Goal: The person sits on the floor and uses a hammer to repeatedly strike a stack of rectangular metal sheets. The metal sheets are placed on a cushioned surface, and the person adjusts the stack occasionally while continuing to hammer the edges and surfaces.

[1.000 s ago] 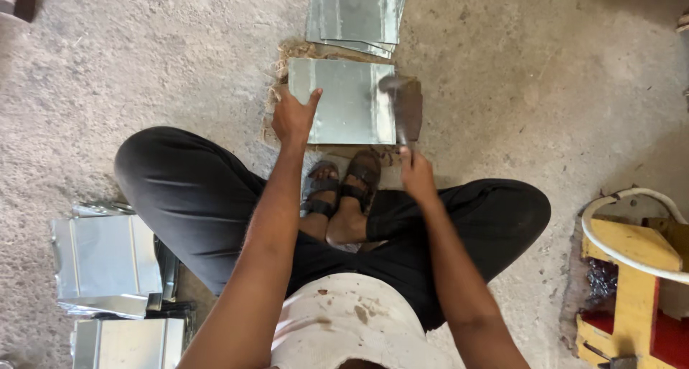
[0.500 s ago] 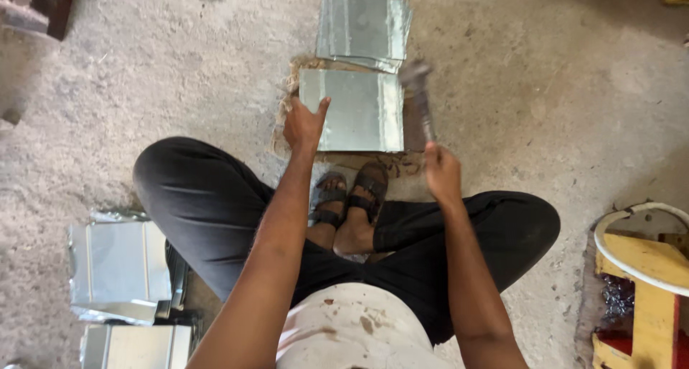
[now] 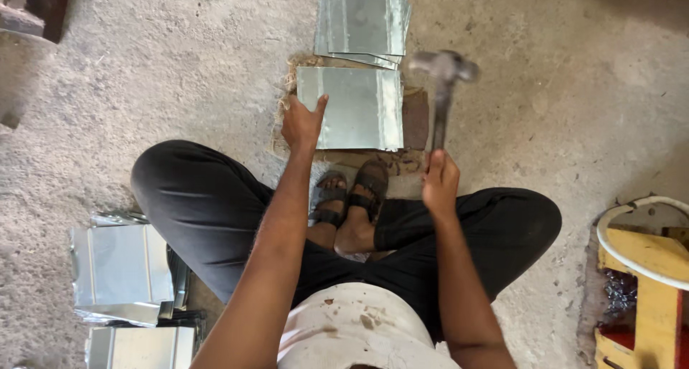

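sheet [image 3: 352, 107] before feet [image 3: 352, 197], stack [image 3: 362, 21] behind

1 hammer [image 3: 443, 89]; 1 metal sheet [image 3: 352, 107] on block; 3 sheet stacks [image 3: 362, 21]; 2 sandals [image 3: 352, 190].

hammer [image 3: 441, 89]: raised off sheet edge | right hand [image 3: 440, 182]: lifted, drawn back
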